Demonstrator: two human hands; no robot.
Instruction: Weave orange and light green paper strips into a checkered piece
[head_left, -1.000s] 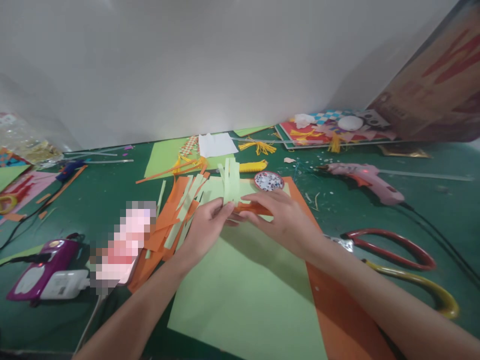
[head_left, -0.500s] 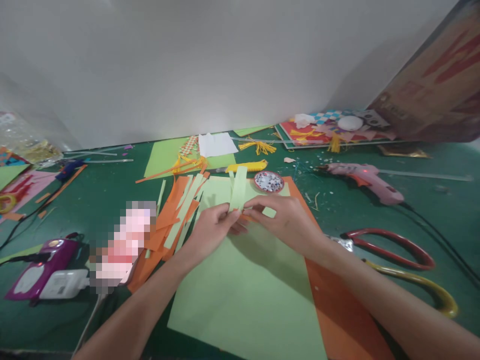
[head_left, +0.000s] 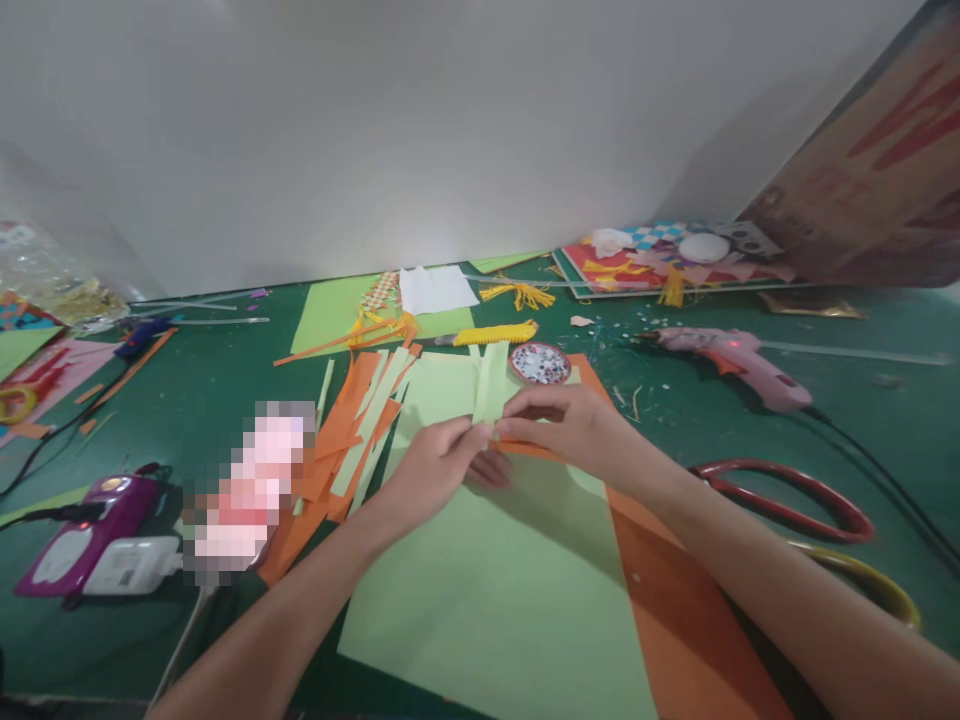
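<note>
My left hand (head_left: 442, 460) is closed, its thumb and fingers pinching the lower ends of upright light-green paper strips (head_left: 491, 382). An orange paper strip (head_left: 529, 449) runs crosswise under the fingers of my right hand (head_left: 566, 425), whose thumb and forefinger pinch it where it meets the green strips. The crossing itself is mostly hidden by fingertips. Both hands are above a large light-green paper sheet (head_left: 487, 590), which lies on an orange sheet (head_left: 697, 640). Left of them lies a pile of loose orange and green strips (head_left: 341, 450).
Beyond the hands are a yellow utility knife (head_left: 495, 333) and a small dish of gems (head_left: 540, 363). A pink glue gun (head_left: 739, 360) and scissors (head_left: 787, 500) are at the right. A pixelated phone (head_left: 247, 490) and purple power strip (head_left: 97, 530) lie left, with cords.
Both hands have shifted slightly right and nearer with the strips. The green strips, fanned apart before, now stand closer together, and the orange strip shows below my right fingers.
</note>
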